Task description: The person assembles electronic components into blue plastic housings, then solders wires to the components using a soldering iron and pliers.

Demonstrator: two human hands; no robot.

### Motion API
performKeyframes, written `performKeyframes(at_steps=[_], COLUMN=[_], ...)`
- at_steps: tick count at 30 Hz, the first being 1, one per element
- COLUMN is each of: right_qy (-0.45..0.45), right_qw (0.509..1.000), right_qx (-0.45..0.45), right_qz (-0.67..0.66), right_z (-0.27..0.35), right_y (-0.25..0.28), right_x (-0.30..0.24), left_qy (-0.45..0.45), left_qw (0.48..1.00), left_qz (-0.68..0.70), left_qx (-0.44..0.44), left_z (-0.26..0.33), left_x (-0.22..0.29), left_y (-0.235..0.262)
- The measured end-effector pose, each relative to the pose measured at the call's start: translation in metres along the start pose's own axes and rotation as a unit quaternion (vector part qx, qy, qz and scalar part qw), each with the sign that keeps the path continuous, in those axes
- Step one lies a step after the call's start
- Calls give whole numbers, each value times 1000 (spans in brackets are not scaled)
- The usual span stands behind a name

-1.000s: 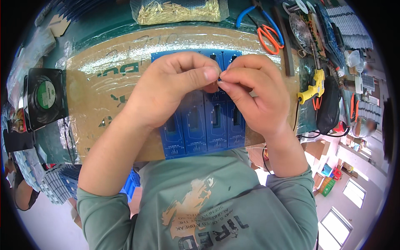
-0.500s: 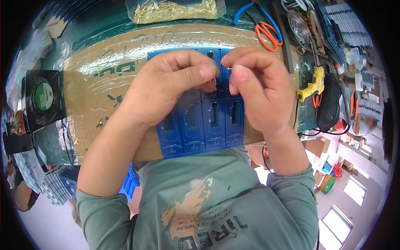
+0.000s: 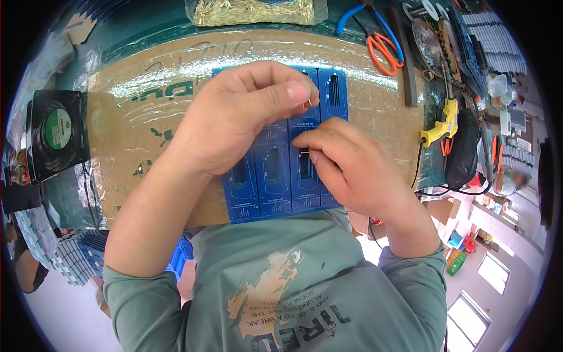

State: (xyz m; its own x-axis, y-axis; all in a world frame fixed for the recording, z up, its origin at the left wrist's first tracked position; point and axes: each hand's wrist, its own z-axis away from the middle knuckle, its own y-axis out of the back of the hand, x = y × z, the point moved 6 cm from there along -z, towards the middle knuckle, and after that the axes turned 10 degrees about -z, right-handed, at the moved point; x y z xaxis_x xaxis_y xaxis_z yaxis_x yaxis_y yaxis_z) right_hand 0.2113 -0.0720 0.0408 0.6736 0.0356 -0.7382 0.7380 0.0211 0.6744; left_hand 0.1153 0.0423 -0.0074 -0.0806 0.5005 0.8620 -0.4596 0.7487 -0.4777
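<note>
A blue circuit-board panel [image 3: 274, 200] with several slotted sections lies on the brown cardboard, partly covered by my hands. My left hand [image 3: 234, 120] is closed above its far part. Thin metal pins [image 3: 309, 103] stick out from between my left thumb and fingers. Lower down, my right hand [image 3: 359, 167] pinches a tiny metal pin [image 3: 305, 152] at the upper end of one slot. Whether that pin touches the board cannot be made out.
A clear tray of golden pins [image 3: 252, 13] stands at the far edge. Blue-handled pliers [image 3: 350, 17], orange-handled scissors [image 3: 384, 54], a dark bar [image 3: 409, 76] and a yellow glue gun [image 3: 444, 122] lie to the right. A black fan [image 3: 57, 135] stands at the left.
My right hand has come down and nearer to me, from beside my left hand to a slot in the board, pinching the pin. The left hand has barely moved.
</note>
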Motion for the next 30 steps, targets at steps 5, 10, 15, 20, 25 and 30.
performKeyframes(at_steps=[5, 10, 15, 20, 25, 30], right_qy=[-21, -19, -13, -22, -57, -121], right_qw=[1000, 1000, 999, 1000, 998, 987], right_qx=[10, 11, 17, 18, -4, 45], right_qz=[11, 11, 24, 4, 13, -93], right_z=[-3, -5, -7, -6, -5, -7], right_y=[0, 0, -2, -2, 0, 9], right_x=[0, -1, -4, -1, 2, 2], left_qy=[8, 5, 4, 6, 4, 15], left_qw=[1000, 999, 998, 998, 998, 997], left_qz=[-23, -48, -59, -60, -60, -70], left_qx=[9, 7, 3, 3, 10, 14], left_z=[0, 1, 1, 0, 1, 2], left_x=[1, 1, 1, 1, 1, -1], left_y=[0, 0, 0, 0, -2, -1])
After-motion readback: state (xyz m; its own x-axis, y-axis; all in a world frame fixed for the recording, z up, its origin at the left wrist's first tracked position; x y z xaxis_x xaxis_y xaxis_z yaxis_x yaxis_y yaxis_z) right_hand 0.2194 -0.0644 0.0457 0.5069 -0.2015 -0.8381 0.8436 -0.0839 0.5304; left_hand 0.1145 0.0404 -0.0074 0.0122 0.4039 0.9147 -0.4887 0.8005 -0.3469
